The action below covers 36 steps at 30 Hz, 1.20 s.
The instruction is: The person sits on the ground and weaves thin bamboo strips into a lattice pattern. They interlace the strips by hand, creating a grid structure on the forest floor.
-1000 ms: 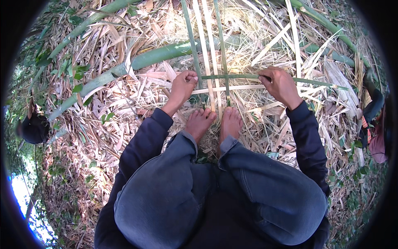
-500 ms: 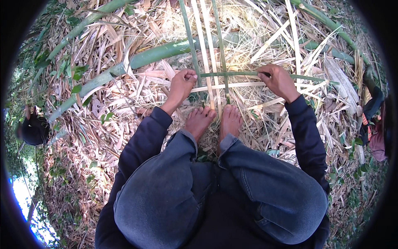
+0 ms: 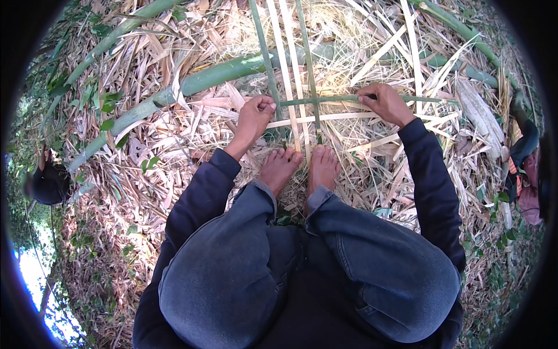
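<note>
Leaf litter [image 3: 378,180] around edges of strips [image 3: 316,100]

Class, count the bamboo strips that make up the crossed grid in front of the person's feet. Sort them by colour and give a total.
Green strips: 3 (left lengthwise green, right lengthwise green, crosswise green)
Pale strips: 3 (left lengthwise pale, right lengthwise pale, crosswise pale)
Total: 6
</note>
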{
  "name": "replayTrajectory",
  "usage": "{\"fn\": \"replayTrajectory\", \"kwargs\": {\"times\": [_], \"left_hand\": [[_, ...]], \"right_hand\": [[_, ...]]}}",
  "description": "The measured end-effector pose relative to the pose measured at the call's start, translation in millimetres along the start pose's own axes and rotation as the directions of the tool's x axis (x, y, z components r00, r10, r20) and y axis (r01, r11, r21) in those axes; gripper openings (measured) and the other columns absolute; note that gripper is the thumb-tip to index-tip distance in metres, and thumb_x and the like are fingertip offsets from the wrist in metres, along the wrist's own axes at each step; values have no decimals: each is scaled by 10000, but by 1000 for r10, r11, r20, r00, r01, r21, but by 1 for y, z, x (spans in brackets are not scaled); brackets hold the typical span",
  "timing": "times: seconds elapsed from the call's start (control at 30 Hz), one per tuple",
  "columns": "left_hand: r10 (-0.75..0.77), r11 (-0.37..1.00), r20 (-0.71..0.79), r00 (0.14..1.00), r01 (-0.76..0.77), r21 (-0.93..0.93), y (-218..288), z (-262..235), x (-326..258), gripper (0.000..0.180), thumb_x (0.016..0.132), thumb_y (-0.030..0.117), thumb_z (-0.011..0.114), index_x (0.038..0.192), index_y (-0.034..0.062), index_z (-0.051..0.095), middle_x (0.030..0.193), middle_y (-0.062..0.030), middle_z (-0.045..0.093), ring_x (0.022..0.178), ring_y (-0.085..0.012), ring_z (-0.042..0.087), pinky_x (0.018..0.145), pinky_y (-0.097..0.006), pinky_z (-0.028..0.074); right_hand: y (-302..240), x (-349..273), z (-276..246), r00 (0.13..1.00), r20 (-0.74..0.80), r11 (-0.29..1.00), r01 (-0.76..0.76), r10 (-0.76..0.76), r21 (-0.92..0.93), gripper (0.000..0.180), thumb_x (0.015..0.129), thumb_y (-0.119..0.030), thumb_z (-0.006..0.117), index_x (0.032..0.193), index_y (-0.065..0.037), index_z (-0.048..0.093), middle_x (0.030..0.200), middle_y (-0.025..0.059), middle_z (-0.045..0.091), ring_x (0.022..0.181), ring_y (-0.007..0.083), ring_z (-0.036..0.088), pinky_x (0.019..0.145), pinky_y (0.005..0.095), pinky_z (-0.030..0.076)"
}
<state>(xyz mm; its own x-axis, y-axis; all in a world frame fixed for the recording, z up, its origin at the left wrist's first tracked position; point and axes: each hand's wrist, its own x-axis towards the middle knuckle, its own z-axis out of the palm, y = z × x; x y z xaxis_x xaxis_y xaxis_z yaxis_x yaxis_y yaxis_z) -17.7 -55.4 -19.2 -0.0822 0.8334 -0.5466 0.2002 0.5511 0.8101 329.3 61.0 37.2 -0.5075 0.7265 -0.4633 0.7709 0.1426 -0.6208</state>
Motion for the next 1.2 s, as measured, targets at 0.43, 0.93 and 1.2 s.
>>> {"fn": "replayTrajectory", "kwargs": {"times": [0.43, 0.93, 1.2], "left_hand": [[-16, 996, 46, 999, 20, -91, 5, 1, -3, 119, 935, 102, 652, 946, -15, 632, 754, -10, 608, 680, -79, 539, 637, -247, 459], [-74, 979, 52, 996, 83, -187, 6, 1, -4, 190, 954, 73, 610, 1114, -23, 643, 823, -16, 647, 729, -68, 583, 671, -221, 477], [-160, 948, 121, 980, 187, -258, 9, -16, -2, 256, 1008, 52, 498, 1212, 6, 646, 946, -46, 687, 789, -96, 624, 714, -230, 516]], "right_hand": [[10, 11, 4, 997, 70, 999, -30, 29, 16, 239, 903, -240, 667, 1034, -50, 729, 922, 167, 714, 838, 324, 672, 777, 399, 508], [4, 0, 0, 999, 33, 997, -20, 18, 74, 269, 914, -232, 659, 1095, -41, 718, 1020, 186, 703, 921, 328, 674, 838, 392, 514], [-28, -18, -5, 996, -93, 998, 12, -17, -57, 233, 908, -206, 653, 1044, -35, 735, 1004, 170, 713, 882, 329, 681, 796, 393, 528]]}}
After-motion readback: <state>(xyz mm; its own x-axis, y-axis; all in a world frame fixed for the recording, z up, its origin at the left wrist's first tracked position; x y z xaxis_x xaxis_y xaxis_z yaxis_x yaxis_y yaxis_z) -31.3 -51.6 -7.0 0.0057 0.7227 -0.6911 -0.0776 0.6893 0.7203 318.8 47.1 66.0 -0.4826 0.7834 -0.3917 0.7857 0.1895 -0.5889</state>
